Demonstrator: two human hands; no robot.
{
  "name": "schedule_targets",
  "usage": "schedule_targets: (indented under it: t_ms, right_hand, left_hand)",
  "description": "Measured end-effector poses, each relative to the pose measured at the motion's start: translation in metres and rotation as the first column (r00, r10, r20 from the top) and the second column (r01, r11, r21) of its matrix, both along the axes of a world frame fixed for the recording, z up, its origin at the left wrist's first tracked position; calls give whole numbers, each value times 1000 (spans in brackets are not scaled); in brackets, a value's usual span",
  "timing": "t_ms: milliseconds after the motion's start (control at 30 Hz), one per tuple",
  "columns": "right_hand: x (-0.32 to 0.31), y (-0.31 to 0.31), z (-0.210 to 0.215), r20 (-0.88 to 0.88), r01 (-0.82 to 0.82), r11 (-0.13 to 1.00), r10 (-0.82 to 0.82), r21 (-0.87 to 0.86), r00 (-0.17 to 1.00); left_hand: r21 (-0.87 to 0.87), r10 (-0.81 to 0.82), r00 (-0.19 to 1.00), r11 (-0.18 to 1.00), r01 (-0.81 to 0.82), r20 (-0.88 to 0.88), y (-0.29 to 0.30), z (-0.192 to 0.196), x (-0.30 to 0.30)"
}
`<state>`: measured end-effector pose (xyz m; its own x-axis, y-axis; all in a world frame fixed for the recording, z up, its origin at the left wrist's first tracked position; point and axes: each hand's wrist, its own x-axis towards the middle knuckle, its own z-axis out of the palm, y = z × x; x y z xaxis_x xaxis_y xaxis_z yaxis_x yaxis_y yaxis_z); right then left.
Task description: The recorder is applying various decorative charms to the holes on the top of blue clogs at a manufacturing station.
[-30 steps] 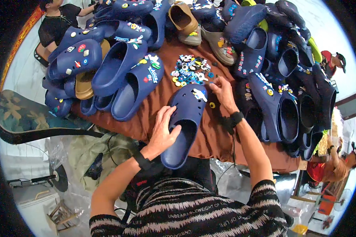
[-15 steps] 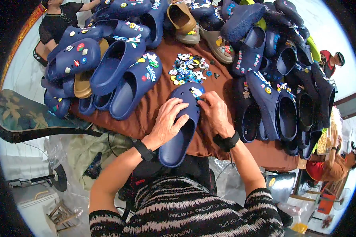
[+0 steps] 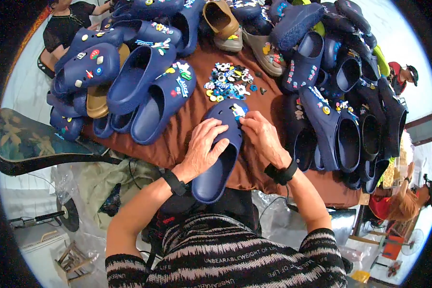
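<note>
In front of me a navy foam clog (image 3: 211, 178) lies with its toe pointing away and its heel at the near edge of the table. My left hand (image 3: 205, 146) grips it, fingers over the top of the toe part and thumb at the opening. My right hand (image 3: 263, 135) is at the right side of the toe, its fingers bent together against the clog; whatever they pinch is hidden. A white-and-blue charm (image 3: 238, 112) sits on the toe near those fingertips. Just beyond the toe lies a loose pile of small colourful shoe charms (image 3: 228, 79).
Decorated navy clogs (image 3: 162, 103) are heaped at the left, with more clogs (image 3: 317, 120) piled at the right. Brown and grey clogs (image 3: 221, 21) stand at the back. A brown cloth (image 3: 187, 77) covers the table. A chair (image 3: 33, 139) is at the left; other people work nearby.
My right wrist has swung slightly right and down while its fingertips stay at the clog's side. My left hand keeps its hold on the clog.
</note>
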<state>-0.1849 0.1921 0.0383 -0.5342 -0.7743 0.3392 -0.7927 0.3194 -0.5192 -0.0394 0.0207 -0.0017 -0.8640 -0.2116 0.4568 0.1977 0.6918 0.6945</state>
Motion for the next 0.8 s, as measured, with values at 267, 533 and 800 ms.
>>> schedule_targets:
  t_ms: [267,533,800]
  right_hand:
    - [-18,-4,2,15,-107,982,106,157,994]
    - [-27,0,-10,319,-16,992,56,-126,946]
    - [-57,5,-33,338,278,957,-237,-79,911]
  left_hand:
    - [-1,-3,1000,1000,3,0,1,2,-3]
    - [42,0,1000,999,-1,12,2,5,2]
    - [71,-20,1000,997,19,23,3,5,2]
